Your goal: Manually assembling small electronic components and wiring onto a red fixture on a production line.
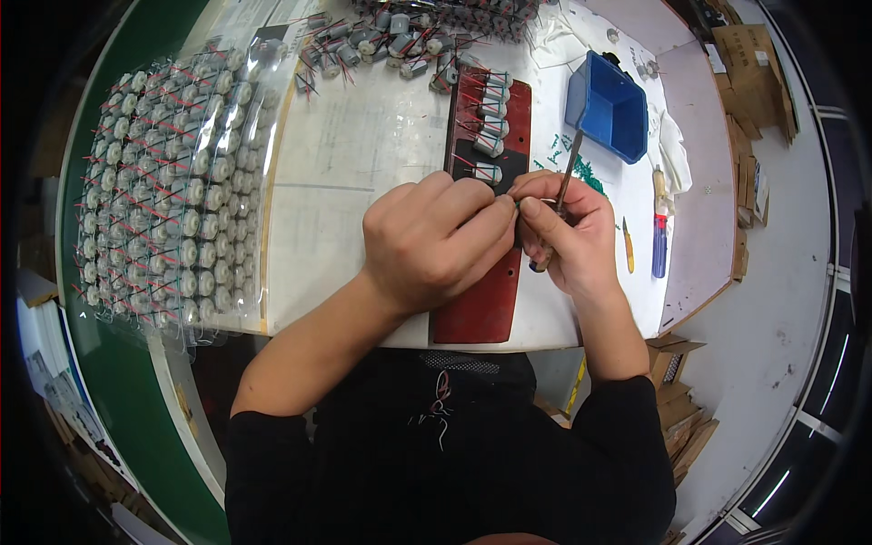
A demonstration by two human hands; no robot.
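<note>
My left hand is closed in a pinch, its fingertips meeting those of my right hand over the red board. Something tiny and greenish shows where the fingertips meet; its kind is hidden. Across my right hand lies a screwdriver, gripped with its metal shaft pointing away from me and its handle end under the palm. Just beyond the fingers, a small motor with red and black wires rests on the board's dark strip. Several more small motors stand in a row farther up the board.
Clear plastic trays full of wired motors fill the left side. A heap of loose motors lies at the back. To the right are a blue bin, small green pieces, a yellow-handled tool and a blue-and-red-handled tool.
</note>
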